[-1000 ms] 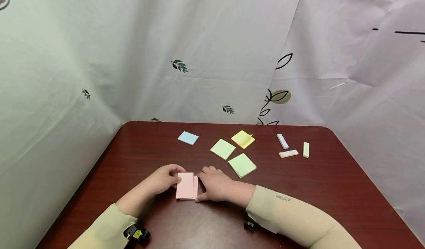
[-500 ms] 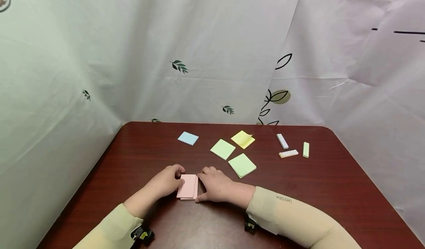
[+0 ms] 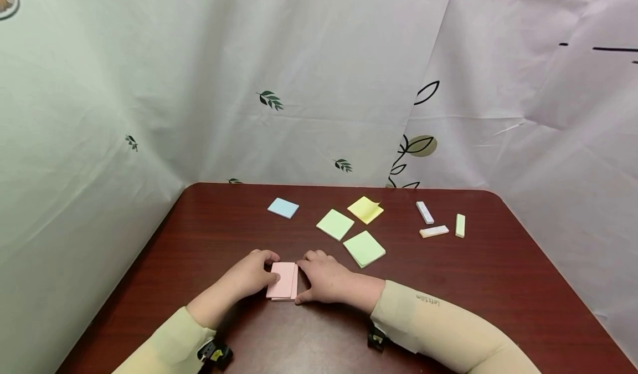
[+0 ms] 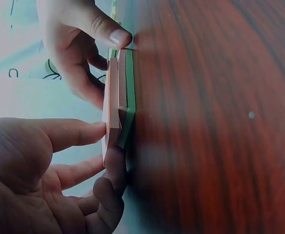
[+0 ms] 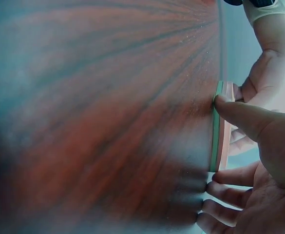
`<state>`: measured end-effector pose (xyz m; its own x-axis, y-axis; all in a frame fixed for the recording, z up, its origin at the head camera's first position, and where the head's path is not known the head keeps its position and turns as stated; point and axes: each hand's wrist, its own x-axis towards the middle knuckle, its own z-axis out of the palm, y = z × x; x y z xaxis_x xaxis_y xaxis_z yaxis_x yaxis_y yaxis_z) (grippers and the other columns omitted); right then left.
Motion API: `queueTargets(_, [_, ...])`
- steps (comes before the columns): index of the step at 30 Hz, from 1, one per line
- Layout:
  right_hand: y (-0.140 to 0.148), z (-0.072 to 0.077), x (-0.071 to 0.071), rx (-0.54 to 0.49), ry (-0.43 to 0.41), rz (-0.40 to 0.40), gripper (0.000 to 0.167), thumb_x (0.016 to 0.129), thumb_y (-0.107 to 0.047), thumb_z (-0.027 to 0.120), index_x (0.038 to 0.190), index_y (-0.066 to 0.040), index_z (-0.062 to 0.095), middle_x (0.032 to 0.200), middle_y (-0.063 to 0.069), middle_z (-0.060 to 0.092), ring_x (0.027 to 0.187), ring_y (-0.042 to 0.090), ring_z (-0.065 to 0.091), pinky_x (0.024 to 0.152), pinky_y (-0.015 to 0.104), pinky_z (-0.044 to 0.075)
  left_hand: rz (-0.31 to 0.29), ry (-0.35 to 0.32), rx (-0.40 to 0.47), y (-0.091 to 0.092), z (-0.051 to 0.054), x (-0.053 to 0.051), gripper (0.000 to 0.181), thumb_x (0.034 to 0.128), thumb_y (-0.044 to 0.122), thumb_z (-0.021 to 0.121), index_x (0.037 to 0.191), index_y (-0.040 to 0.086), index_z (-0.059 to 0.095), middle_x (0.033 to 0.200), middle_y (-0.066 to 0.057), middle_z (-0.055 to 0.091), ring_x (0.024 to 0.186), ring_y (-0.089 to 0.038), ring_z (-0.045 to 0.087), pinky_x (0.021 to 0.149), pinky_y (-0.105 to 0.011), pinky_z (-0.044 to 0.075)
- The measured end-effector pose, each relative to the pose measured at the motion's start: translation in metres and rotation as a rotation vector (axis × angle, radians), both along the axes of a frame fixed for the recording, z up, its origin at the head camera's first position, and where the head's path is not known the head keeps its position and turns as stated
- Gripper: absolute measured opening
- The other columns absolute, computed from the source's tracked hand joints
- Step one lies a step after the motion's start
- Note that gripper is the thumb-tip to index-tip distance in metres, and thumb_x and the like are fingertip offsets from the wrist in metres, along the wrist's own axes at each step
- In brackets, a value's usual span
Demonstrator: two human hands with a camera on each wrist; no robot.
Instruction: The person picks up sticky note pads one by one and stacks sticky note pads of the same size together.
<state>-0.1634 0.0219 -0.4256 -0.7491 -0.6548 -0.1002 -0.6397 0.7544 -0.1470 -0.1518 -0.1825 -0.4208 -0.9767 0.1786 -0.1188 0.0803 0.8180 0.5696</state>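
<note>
Well in from the left edge of the table (image 3: 224, 224), your left hand (image 3: 247, 274) pinches a pale pink rectangular paper pad (image 3: 284, 283) lying slightly offset atop a pink-and-green paper stack (image 4: 127, 87), while a light blue rectangular paper pad (image 3: 283, 208) sits near the far edge. Your right hand (image 3: 326, 277) grips the stack between thumb and fingers. Farther right lie two light green square paper pads (image 3: 335, 225), a yellow square paper pad (image 3: 364, 210) and, towards the far right corner, three slim pale strips (image 3: 425, 212).
</note>
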Motion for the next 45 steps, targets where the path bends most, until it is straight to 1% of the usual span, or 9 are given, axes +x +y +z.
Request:
queueTargets(2, [-0.0001,-0.0004,-0.0001,-0.001,-0.001,-0.002,0.075,0.077,-0.06,0.077,0.132,-0.011,0.061,0.117,0.002,0.056,0.112,0.02,0.052,0.093,0.035,0.046,-0.005,0.001,0.001,0.0004,0.0009,0.0002,0.032,0.0801,0.012,0.076,0.11,0.005,0.068,0.102,-0.009,0.062,0.094,-0.022,0.059,0.086,-0.044,0.048])
queueTargets(9, [-0.0002,0.0012,0.0002,-0.02,-0.004,0.0,0.073,0.076,-0.058,0.078,0.13,-0.011,0.062,0.114,0.001,0.056,0.109,0.019,0.052,0.092,0.035,0.046,0.002,-0.009,-0.003,0.0036,-0.0017,0.0002,0.03,0.0811,0.012,0.076,0.11,0.007,0.069,0.104,-0.008,0.062,0.094,-0.02,0.058,0.086,-0.043,0.047])
queueTargets(15, [0.0008,0.0022,-0.0014,-0.046,-0.015,0.01,0.069,0.075,-0.054,0.082,0.125,-0.01,0.065,0.111,0.002,0.057,0.105,0.019,0.053,0.089,0.034,0.048,-0.012,0.003,-0.001,0.0054,0.0005,0.001,0.028,0.0804,0.009,0.076,0.108,0.007,0.07,0.105,-0.009,0.063,0.094,-0.021,0.058,0.086,-0.044,0.047])
queueTargets(26, [-0.0007,0.0034,-0.0009,-0.039,-0.018,0.0,0.067,0.075,-0.053,0.082,0.124,-0.011,0.066,0.108,0.0,0.056,0.102,0.017,0.053,0.088,0.032,0.047,-0.012,0.004,-0.005,0.0091,0.003,0.0019,0.028,0.0807,0.01,0.075,0.108,0.007,0.071,0.106,-0.009,0.063,0.094,-0.021,0.059,0.087,-0.043,0.047])
queueTargets(32, [-0.0006,0.0025,-0.0011,-0.048,-0.024,-0.003,0.066,0.074,-0.052,0.083,0.123,-0.011,0.066,0.108,0.0,0.057,0.102,0.017,0.053,0.087,0.031,0.048,-0.012,0.0,-0.005,0.0097,0.0018,0.003,0.028,0.0815,0.011,0.076,0.109,0.007,0.071,0.107,-0.009,0.063,0.095,-0.021,0.059,0.087,-0.044,0.047])
queueTargets(41, [-0.0011,0.0008,-0.0011,-0.061,-0.048,-0.026,0.066,0.073,-0.051,0.084,0.123,-0.012,0.066,0.108,0.0,0.056,0.1,0.016,0.051,0.086,0.03,0.048,-0.026,0.005,0.002,0.0092,0.0002,0.0034,0.029,0.0816,0.01,0.076,0.11,0.008,0.072,0.105,-0.007,0.063,0.087,-0.017,0.057,0.08,-0.039,0.048])
queueTargets(45, [-0.0006,0.0014,-0.001,-0.064,-0.044,-0.022,0.065,0.073,-0.051,0.084,0.122,-0.012,0.066,0.107,0.0,0.056,0.1,0.016,0.051,0.086,0.03,0.048,-0.037,0.009,0.007,0.0093,0.0003,0.0035,0.028,0.0823,0.009,0.076,0.11,0.009,0.072,0.105,-0.007,0.063,0.088,-0.017,0.057,0.08,-0.038,0.048])
